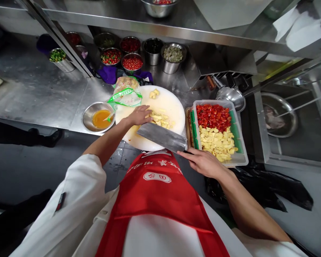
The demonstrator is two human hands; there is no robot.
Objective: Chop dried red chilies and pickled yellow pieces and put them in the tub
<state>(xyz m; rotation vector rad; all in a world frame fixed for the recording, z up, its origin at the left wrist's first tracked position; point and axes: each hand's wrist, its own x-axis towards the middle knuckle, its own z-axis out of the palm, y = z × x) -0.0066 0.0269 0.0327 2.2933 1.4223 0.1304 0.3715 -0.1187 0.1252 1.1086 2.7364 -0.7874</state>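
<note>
My right hand (pixel 202 162) is closed round the handle of a wide cleaver (pixel 163 136), whose blade lies flat-looking over the near part of a round white cutting board (pixel 176 110). My left hand (pixel 140 115) rests at the board's left part, fingers pointing right, beside pale yellow slices (pixel 162 119); whether it grips a piece is hidden. A knobbly yellow piece (pixel 154 94) sits at the board's far side. On the far left edge lies a clear bag with green print (pixel 127 93). Right of the board, a plastic tub (pixel 240 142) holds chopped red peppers (pixel 214 116) and yellow slices (pixel 218 142).
A steel bowl of orange liquid (pixel 100 118) stands left of the board. Several metal containers, one with red pieces (pixel 132 63), line the back under a steel shelf (pixel 117 22). A ladle (pixel 231 98) lies behind the tub; a sink (pixel 305 132) is at right.
</note>
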